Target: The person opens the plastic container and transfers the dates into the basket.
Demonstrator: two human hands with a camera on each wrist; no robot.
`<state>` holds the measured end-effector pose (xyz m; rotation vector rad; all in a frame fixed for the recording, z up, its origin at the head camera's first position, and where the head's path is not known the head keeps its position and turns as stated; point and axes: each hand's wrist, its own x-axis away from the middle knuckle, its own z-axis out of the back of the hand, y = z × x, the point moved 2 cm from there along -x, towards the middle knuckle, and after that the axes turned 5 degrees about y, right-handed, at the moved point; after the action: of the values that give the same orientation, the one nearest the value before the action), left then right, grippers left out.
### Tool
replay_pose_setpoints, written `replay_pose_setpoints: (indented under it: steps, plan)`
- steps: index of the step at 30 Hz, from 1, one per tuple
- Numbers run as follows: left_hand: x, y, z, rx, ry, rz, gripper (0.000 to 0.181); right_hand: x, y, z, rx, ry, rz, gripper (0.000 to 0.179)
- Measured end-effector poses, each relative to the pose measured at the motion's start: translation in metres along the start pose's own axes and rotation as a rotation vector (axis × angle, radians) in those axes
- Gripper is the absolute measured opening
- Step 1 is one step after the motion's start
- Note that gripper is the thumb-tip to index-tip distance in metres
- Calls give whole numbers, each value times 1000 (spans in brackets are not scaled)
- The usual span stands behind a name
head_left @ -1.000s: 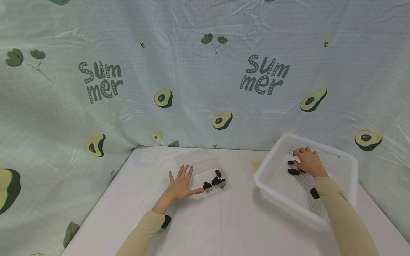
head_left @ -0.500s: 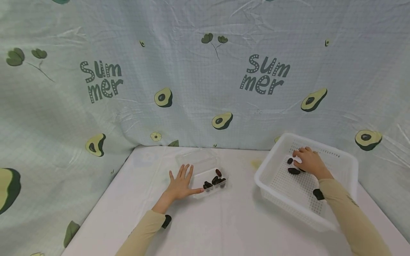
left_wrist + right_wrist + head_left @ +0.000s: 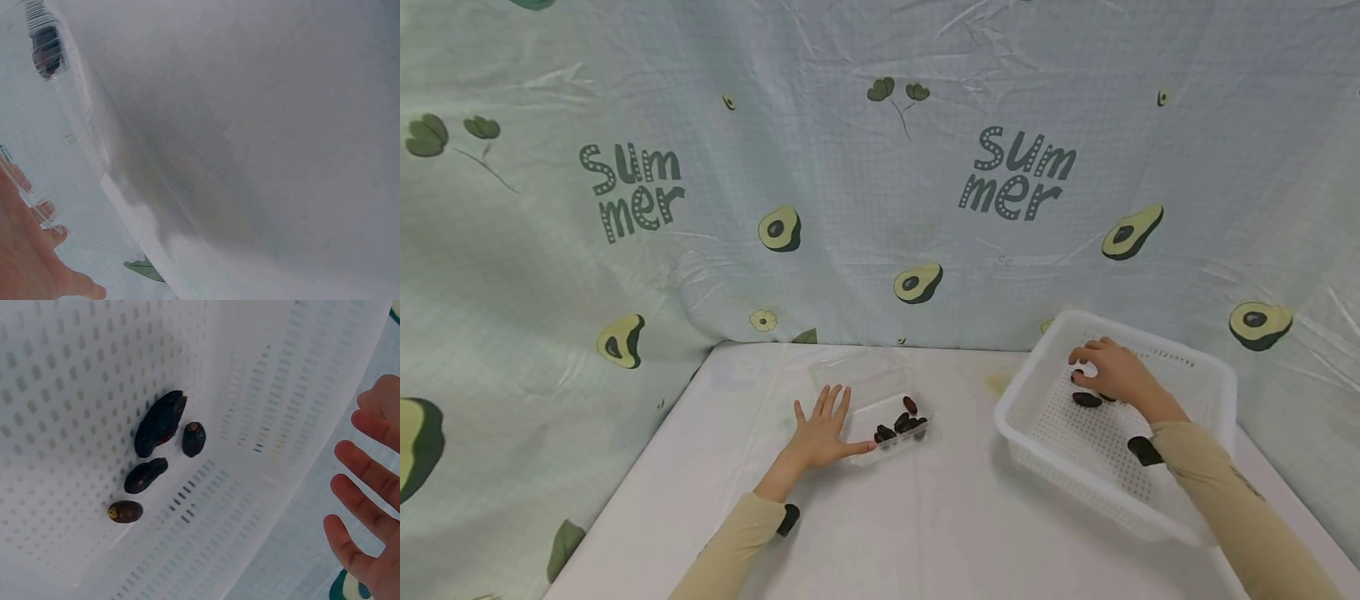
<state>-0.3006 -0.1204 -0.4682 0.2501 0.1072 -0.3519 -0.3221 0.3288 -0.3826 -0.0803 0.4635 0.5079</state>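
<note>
left sleeve (image 3: 730,542): beige | right sleeve (image 3: 1270,521): beige, small dark marking (image 3: 1248,482), perhaps print | black wrist blocks (image 3: 787,520), both sides

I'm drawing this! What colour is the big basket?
The basket is white; the head view shows it best.

Pale creased sheet (image 3: 850,171) behind, printed avocado halves (image 3: 918,283), green "summer" lettering (image 3: 1017,187) twice, printed yellow flower (image 3: 763,321), white tabletop (image 3: 940,533)

White table (image 3: 955,525) | clear plastic container (image 3: 872,402), left | white perforated basket (image 3: 1075,482), right
</note>
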Motion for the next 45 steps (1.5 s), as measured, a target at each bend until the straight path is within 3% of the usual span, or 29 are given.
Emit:
replay_pose_setpoints:
  steps: [6,17,29,36,45]
  plan:
    - [1,-2,0,-7,5,-2,102,-10,-26,10,-24,29,88,13]
    - [3,-5,1,-7,-3,-3,103,-20,-69,28,-46,235,294,20]
    - [5,-5,4,-5,-8,6,101,-39,-128,39,-26,275,215,16]
    - [6,-6,4,5,-2,-1,102,-50,-173,19,-58,284,201,15]
    - [3,-6,0,32,4,-21,105,-64,-211,-40,-114,131,180,15]
